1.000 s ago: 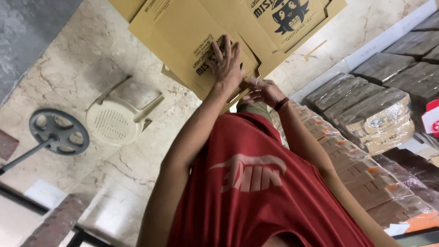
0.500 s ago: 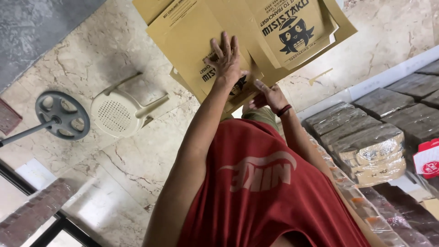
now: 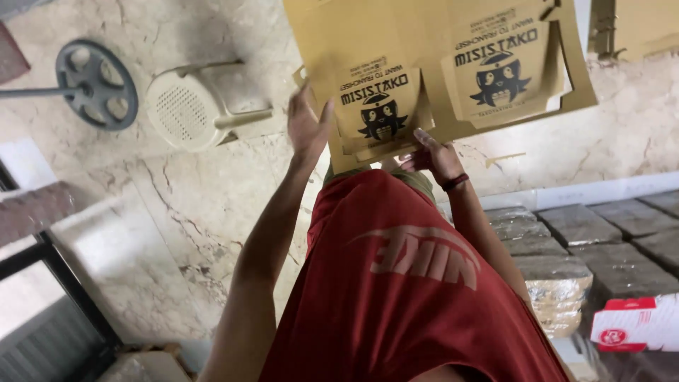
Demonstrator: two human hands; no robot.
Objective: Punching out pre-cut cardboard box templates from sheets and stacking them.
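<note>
left hand (image 3: 305, 127): my grip is open, palm flat on the cardboard sheets (image 3: 424, 64)
right hand (image 3: 437, 155): my grip pinches their lower edge
floor (image 3: 177, 205): plastic chair (image 3: 191, 106) beside

Soft, even daylight fills the scene, seemingly from the window (image 3: 42, 311) at near left, leaving the marble floor (image 3: 177, 205) pale with only faint shadows. The flat cardboard sheets (image 3: 438, 64) at the far edge are evenly lit and sharp, their print crisp. The near red shirt (image 3: 417, 283) is slightly soft, and lines bend towards the edges.
</note>
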